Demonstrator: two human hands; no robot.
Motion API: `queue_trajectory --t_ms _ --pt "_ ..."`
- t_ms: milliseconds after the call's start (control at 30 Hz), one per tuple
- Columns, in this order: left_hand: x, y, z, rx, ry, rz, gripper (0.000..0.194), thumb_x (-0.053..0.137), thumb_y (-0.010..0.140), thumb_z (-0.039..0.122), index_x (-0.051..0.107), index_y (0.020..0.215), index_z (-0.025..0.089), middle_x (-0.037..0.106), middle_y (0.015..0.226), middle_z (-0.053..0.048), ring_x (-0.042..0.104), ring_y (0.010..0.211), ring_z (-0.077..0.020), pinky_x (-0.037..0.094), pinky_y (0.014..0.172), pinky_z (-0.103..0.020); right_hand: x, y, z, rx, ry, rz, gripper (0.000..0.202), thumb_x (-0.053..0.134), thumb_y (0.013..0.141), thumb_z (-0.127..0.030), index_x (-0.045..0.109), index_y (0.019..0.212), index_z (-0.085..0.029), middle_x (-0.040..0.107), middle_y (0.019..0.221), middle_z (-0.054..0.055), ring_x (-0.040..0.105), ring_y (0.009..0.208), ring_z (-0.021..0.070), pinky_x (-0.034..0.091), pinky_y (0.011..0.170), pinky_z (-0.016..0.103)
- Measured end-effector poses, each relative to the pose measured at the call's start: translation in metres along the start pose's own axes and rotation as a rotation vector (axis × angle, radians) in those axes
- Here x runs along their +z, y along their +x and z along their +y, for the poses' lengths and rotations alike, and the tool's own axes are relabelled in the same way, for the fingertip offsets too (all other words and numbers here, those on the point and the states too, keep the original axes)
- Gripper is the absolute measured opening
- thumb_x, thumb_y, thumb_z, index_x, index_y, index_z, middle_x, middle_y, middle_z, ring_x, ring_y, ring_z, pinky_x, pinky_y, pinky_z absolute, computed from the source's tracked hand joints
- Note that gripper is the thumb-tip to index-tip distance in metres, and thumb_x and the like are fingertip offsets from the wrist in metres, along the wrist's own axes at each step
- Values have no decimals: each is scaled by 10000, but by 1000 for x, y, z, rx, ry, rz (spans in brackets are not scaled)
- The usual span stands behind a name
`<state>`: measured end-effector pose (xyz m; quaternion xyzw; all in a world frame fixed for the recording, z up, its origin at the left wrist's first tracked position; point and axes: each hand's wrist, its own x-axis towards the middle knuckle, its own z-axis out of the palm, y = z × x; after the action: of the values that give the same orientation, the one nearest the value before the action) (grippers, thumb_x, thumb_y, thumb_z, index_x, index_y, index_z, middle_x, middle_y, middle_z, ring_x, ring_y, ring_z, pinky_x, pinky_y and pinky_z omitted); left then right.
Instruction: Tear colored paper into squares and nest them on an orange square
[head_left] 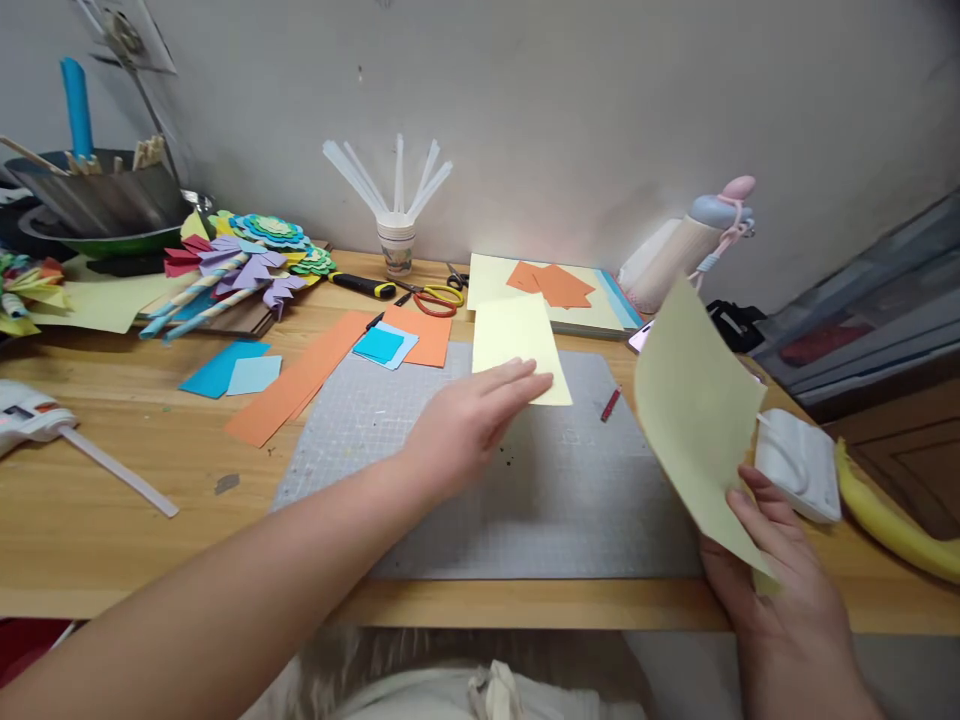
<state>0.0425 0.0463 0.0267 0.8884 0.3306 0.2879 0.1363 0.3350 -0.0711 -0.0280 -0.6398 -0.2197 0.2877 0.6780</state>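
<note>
My left hand (476, 420) reaches across the grey cutting mat (600, 500), its fingers straight over the lower part of a pale yellow paper rectangle (514, 335). Its thumb is hidden. That rectangle's far end overlaps the front edge of a paper stack (491, 275) in the view. At the right, my right hand (780, 560) grips a larger pale yellow paper sheet (694, 400) by its lower corner, with the thumb on its face. The sheet is raised and bowed above the mat's right side. A small dark red stick-like piece (611, 403) lies on the mat between both hands.
Blue squares (379, 345), orange strips (300, 385), scissors (439, 298) and a cutter (362, 285) lie left of centre. Behind stands a cup (396, 245) of white sticks. A glue gun (30, 418) is far left; a bottle (686, 250) and banana (892, 520) are right.
</note>
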Motion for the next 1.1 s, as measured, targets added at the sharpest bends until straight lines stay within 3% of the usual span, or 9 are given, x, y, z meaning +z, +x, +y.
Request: queue_trajectory --t_ms 200,300,367,467,567,633,800,967,1100 --pt "38 19 -28 70 107 -258 348 493 934 297 563 1275 277 578 1367 -22 491 1302 -189 313 1136 -412 5 -4 -6 122 75 7 440 827 603 -273 656 1009 -264 694 871 -8 646 648 132 516 541 205" --pt "26 0 -17 -41 176 -156 754 595 859 339 237 1497 161 266 1566 -142 233 1451 -260 175 1186 -468 15 -9 -9 83 -14 -107 440 816 629 -315 646 1031 -257 682 801 -8 642 632 137 499 517 201" --pt "9 -20 -6 -141 243 -6 814 552 870 243 86 1525 113 43 1601 -173 30 1482 -296 105 1188 -502 25 -12 -12 74 -89 -233 437 805 641 -348 636 1034 -255 685 803 0 649 642 146 502 524 213" --pt "-21 -60 1 71 417 148 631 421 900 82 336 1447 384 374 1527 18 264 1443 -215 91 1197 -461 47 -11 -21 83 -240 -526 445 766 667 -415 618 1047 -238 701 852 35 667 670 173 521 554 259" --pt "-46 -111 -2 253 427 80 507 445 917 123 469 1375 339 684 1207 27 585 1182 -173 294 1125 -361 72 10 -30 -33 -538 -706 459 612 760 -521 600 1113 -228 705 877 56 653 632 173 514 563 296" --pt "-55 -144 -5 190 518 148 482 505 894 149 512 1350 305 733 1017 -3 656 985 -191 393 1016 -362 87 36 -33 -171 -769 -536 397 471 832 -538 617 1031 -226 679 782 28 570 521 141 462 532 289" --pt "-52 -194 7 -38 577 159 466 470 870 68 594 1252 304 697 912 -18 640 886 -194 422 851 -344 113 88 -23 -223 -980 -332 176 692 647 -333 565 654 -211 533 568 -4 523 633 192 375 625 305" --pt "-45 -205 20 -171 502 92 455 431 854 64 581 1251 226 698 1054 -57 635 936 -200 437 844 -338 123 85 -12 -211 -934 -318 122 639 535 -153 541 567 -218 465 530 -14 459 602 180 306 581 298" --pt "-51 -225 14 -97 409 63 422 429 897 104 577 1259 263 693 1187 -29 629 1071 -190 421 966 -347 110 67 -22 -135 -695 -356 155 583 609 -314 607 739 -232 437 521 -32 420 488 157 297 472 287"
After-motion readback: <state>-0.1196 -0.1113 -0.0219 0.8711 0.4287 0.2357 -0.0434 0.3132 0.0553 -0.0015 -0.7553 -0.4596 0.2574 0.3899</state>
